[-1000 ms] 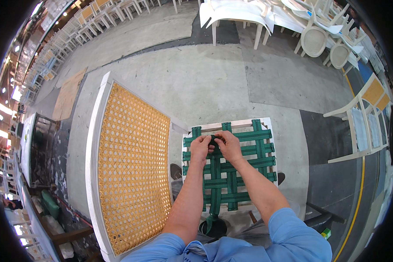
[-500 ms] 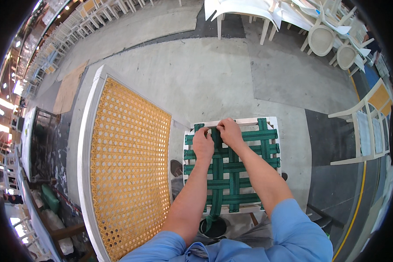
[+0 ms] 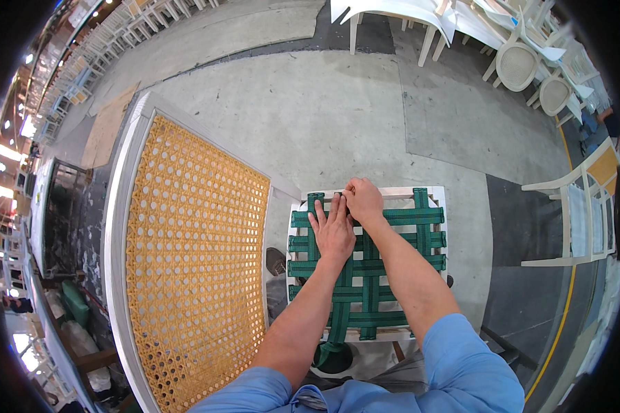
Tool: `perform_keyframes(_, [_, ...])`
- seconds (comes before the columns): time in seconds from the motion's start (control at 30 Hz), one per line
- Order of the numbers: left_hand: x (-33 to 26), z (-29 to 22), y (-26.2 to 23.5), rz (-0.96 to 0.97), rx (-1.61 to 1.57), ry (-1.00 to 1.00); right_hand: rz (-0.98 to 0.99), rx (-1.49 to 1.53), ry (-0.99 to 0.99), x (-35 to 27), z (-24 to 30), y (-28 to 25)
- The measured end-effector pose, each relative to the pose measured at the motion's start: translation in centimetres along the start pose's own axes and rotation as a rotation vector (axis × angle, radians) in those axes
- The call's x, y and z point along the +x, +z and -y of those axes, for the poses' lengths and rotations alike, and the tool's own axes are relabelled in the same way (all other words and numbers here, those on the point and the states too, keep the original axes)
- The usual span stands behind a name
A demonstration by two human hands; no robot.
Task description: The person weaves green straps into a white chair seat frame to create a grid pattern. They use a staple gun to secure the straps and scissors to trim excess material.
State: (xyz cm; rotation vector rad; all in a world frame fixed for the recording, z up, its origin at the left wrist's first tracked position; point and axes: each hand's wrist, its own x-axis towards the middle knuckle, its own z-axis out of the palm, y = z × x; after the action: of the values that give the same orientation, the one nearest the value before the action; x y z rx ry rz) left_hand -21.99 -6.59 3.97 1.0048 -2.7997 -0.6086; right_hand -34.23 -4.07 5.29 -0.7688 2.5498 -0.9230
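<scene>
A white chair seat frame (image 3: 396,193) stands in front of me, with green webbing straps (image 3: 420,237) woven across it. My left hand (image 3: 334,233) lies with its fingers stretched over a lengthwise strap (image 3: 340,303), pointing at the far rail. Right beside it, my right hand (image 3: 363,202) is closed, fingertips pinching at that strap's far end on the rail; the end itself is mostly hidden. The strap's near part hangs loose over the front rail, above a dark round thing. To the left rises the chair's white-framed cane back (image 3: 196,255).
A pale chair (image 3: 568,217) stands at the right. Stacked chairs (image 3: 517,65) and a white-covered table (image 3: 393,8) are at the far right. Rows of chairs (image 3: 141,31) line the far left. A dark metal frame (image 3: 65,220) stands left of the cane back.
My left hand has gone from curled at the far rail to stretched flat over the strap, shifting slightly right and nearer. My right hand stays pinching at the rail. The view has tilted slightly.
</scene>
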Motion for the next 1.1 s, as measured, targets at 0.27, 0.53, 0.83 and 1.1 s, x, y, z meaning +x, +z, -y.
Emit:
perform_keyframes(0.27, [0.5,-0.4,0.1,0.029,0.032,-0.014,-0.068,0.695,0.136,-3.8,-4.6,-7.3])
perform_keyframes(0.53, [1.6,-2.4,-0.6,0.034,0.239,0.05,-0.841,0.531,0.639,-36.4,-19.9,-25.9])
perform_keyframes(0.83, [1.3,-1.8,-0.3,-0.002,0.349,0.043,-0.627,-0.215,1.366,-64.3,-23.2,-26.1])
perform_keyframes(1.1, [0.5,-4.0,-3.1,0.227,0.369,0.036,-0.557,0.016,1.556,-63.7,-25.5,-23.0])
